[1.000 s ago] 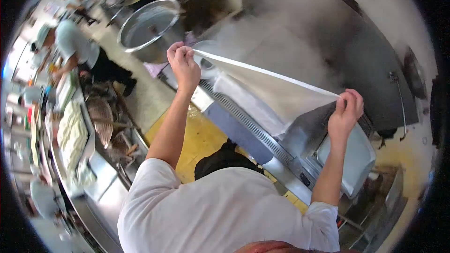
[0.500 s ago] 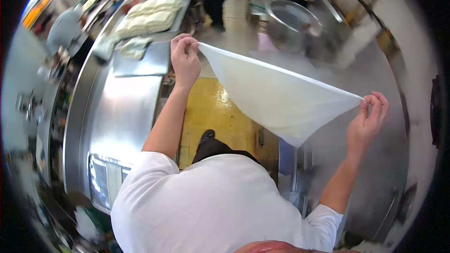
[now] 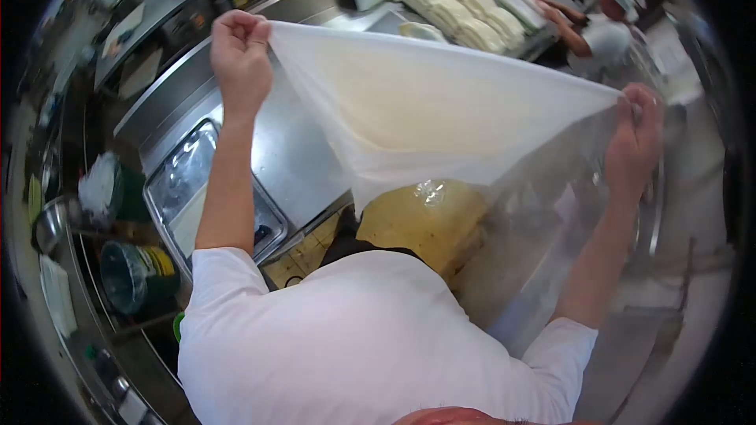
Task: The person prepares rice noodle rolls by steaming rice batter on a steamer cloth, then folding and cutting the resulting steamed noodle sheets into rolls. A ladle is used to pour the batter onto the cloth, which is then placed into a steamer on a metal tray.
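Observation:
A thin white cloth (image 3: pixel 504 83) hangs stretched between my hands, its top edge pulled nearly straight and its lower part drooping toward a point. A cream-coloured patch shows on the middle of the cloth. My left hand (image 3: pixel 242 63) pinches the upper left corner, above the steel counter (image 3: pixel 295 161). At the upper right corner, the fingers of my right hand (image 3: pixel 636 130) are closed on the same cloth, slightly lower than the left. Part of the counter is hidden behind the fabric.
A metal tray (image 3: pixel 175 169) rests on the counter by my left forearm. Folded pale bundles (image 3: pixel 465 12) sit in rows at the far end, near another person (image 3: pixel 606 39). Lined buckets (image 3: pixel 130 279) stand at left. Steam blurs the area at right.
My view has swung left, so the counter and bundles now lie behind the cloth. Both hands have carried the stretched cloth round toward the counter, still gripping its corners.

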